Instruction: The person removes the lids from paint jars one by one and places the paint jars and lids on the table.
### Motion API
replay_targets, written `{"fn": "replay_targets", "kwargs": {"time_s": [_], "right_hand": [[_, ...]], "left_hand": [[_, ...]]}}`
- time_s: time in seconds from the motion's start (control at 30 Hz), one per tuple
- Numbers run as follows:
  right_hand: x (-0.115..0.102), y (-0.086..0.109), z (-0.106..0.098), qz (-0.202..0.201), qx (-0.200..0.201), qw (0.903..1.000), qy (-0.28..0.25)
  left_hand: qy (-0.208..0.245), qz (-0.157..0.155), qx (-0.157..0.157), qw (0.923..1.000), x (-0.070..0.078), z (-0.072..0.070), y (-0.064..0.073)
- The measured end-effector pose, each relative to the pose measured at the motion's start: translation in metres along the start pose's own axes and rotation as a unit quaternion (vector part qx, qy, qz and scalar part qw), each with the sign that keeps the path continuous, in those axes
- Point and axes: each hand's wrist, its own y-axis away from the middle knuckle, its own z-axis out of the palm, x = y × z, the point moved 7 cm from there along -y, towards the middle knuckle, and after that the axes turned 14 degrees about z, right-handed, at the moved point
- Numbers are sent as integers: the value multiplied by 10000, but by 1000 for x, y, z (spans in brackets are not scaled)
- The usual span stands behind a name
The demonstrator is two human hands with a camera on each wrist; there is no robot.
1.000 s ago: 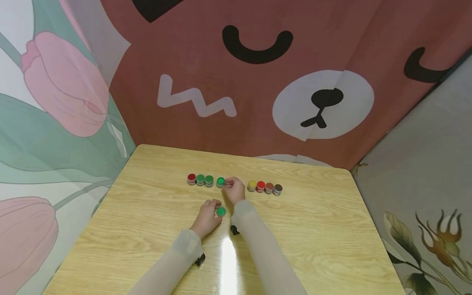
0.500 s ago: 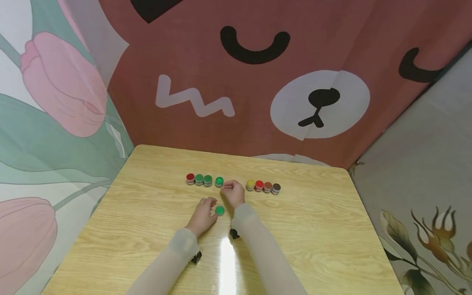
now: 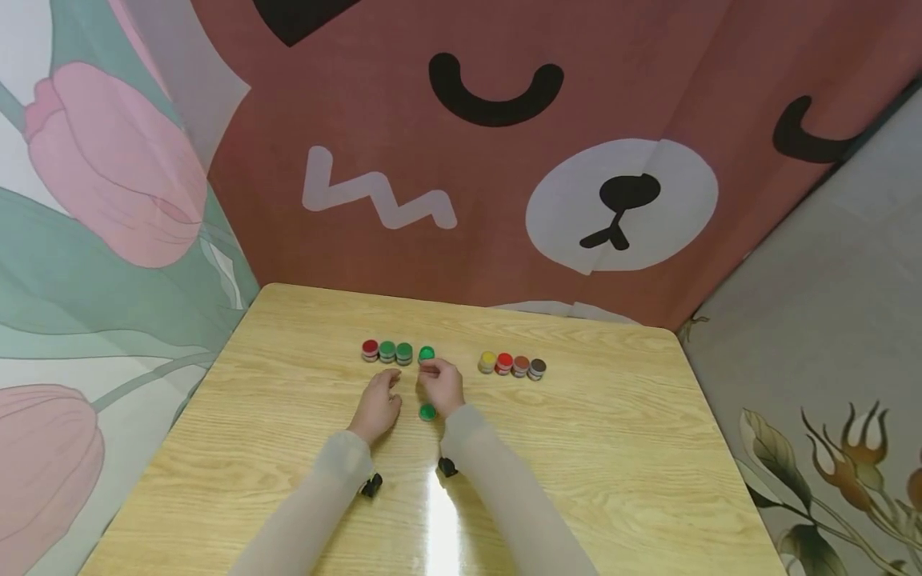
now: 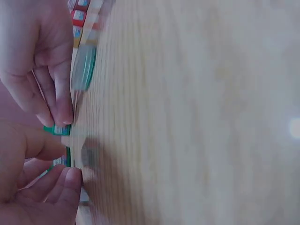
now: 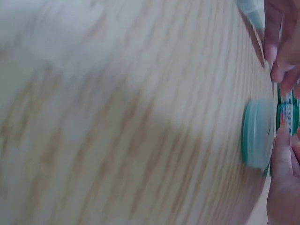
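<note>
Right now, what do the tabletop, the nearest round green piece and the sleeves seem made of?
Tabletop: wood or wood-look laminate, glossy; it shows grain and a bright reflection.
Round green piece: probably plastic, somewhat translucent; the wrist views show a pale, milky part and ridged edge.
Sleeves: likely soft fabric, matt, without shine; fibre unclear.

The left hand (image 3: pixel 377 406) has left the near green jar (image 3: pixel 427 412), which it curved around a second ago, and has moved forward and leftward; that jar now stands apart, to the hand's right. Its fingertips have come close to the end green jar (image 3: pixel 404 354). The right hand (image 3: pixel 442 384) has shifted from beside the far green jar (image 3: pixel 426 352) to its near side, fingers now partly covering it
</note>
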Motion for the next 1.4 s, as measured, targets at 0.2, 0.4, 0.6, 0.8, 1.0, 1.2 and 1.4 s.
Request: {"fn": "replay_targets", "kwargs": {"time_s": [0.2, 0.4, 0.6, 0.8, 1.0, 1.2, 1.4], "right_hand": [[-5, 3, 12, 118, -212, 9997, -56], [-10, 4, 19, 235, -357, 9991, 22], [-13, 4, 24, 286, -422, 9987, 99], [-17, 3, 27, 196, -291, 9990, 276], [-18, 2, 28, 305, -239, 9991, 191], [-17, 5, 29, 422, -248, 9987, 158], [-19, 9, 28, 412, -113, 9991, -1]], "left_hand": [[-46, 251, 137, 9996, -2, -6, -12], [-117, 130, -34, 9998, -7, -7, -22], [-64, 2, -205, 9998, -6, -9, -25], [-207, -65, -335, 9992, -3, -11, -27], [-498, 91, -236, 9984, 0, -14, -27], [-554, 275, -9, 9981, 1, -15, -25], [-326, 316, 300, 9985, -4, -18, -22]]}}
